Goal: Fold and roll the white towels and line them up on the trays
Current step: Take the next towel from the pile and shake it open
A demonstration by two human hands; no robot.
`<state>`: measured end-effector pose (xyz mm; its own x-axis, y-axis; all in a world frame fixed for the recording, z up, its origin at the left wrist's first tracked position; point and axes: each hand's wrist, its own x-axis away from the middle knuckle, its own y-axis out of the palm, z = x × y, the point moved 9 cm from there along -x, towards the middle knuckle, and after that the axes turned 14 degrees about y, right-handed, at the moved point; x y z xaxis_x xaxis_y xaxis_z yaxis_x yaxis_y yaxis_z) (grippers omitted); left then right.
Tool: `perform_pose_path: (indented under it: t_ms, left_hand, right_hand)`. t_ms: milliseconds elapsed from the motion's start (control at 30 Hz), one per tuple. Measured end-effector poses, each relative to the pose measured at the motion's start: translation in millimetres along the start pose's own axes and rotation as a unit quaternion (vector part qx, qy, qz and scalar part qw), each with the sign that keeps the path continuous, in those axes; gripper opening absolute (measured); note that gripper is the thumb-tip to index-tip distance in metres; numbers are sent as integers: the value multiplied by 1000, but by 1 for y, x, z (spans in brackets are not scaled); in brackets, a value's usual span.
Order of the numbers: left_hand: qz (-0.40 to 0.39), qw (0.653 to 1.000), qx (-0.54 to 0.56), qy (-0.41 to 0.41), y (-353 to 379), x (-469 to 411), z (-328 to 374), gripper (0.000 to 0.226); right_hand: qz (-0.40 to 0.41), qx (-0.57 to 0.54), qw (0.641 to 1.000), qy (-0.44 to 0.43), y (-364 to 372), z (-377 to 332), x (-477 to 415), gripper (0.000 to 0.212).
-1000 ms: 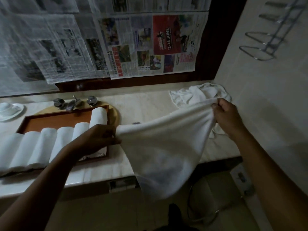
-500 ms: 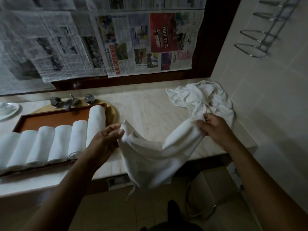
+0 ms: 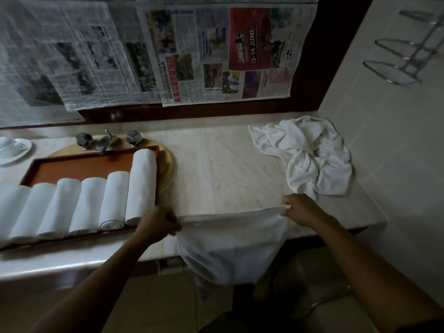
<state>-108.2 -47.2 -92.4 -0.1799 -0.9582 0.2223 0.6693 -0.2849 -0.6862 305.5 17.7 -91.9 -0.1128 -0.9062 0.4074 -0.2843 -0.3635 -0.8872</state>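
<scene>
- My left hand [image 3: 157,224] pinches one top corner of the white towel [image 3: 230,246] and my right hand [image 3: 302,210] pinches the other, fingers curled tight. The top edge is stretched over the counter's [image 3: 216,169] front, and the rest hangs below.
- With so much cloth hanging, a slipped pinch could drop it to the floor.
- My left hand is just beside the rolled towels [image 3: 89,205] on the tray [image 3: 79,165], so spreading carelessly could knock the end roll.
- The counter is pale marble. Loose towels [image 3: 310,159] are heaped by the tiled wall [image 3: 384,140], and newspapers [image 3: 216,51] cover the back.
</scene>
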Motion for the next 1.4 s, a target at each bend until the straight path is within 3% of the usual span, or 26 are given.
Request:
perform_pose_path:
  t_ms: [67,200,367,467,567,700,900,967,1033,1100,1233,1300,1400]
  left_hand:
    - [47,999,6,2,-8,-22,6,12]
    - [172,980,96,-10,-51,-71,24,13]
    - [246,955,168,5,-114,-153,45,10]
    - [291,936,199,-19,-142,-201,48,11]
    - [326,919,221,-27,-159,-245,47,14]
    - [361,913,180,-49,-169,-296,28,16]
    - [334,929,129,-89,-145,-366,-18,15]
    - [290,946,110,-96,-121,-383,-40,22]
    - [240,962,80,-102,-96,-390,-58,40]
    - [239,964,55,-101,-79,-389,-63,60]
    - [287,957,-8,-25,-54,-381,-31,71]
    - [221,972,-68,38,-25,-389,-10,67]
    - [116,978,-144,94,13,-408,-12,66]
  right_hand:
    - [42,5,999,19,-15,-11,-24,3]
    - [157,-30,987,34,-68,-35,-74,6]
    - [229,-96,969,-5,-143,-68,-144,9]
    - [227,-213,950,-10,-178,-85,-187,9]
    - [173,-340,924,8,-188,-97,-240,8]
    - [173,-366,914,17,-181,-120,-290,12]
    - [122,-360,924,41,-120,-138,-362,13]
    - [60,-371,925,60,-87,-141,-386,28]
    - [2,-400,914,64,-56,-144,-398,58]
    - [32,-392,918,52,-43,-140,-393,74]
    - [189,-337,922,-23,-39,-144,-343,73]
    - [177,-261,942,-111,-16,-174,-324,64]
    - [153,-65,962,-217,22,-213,-321,51]
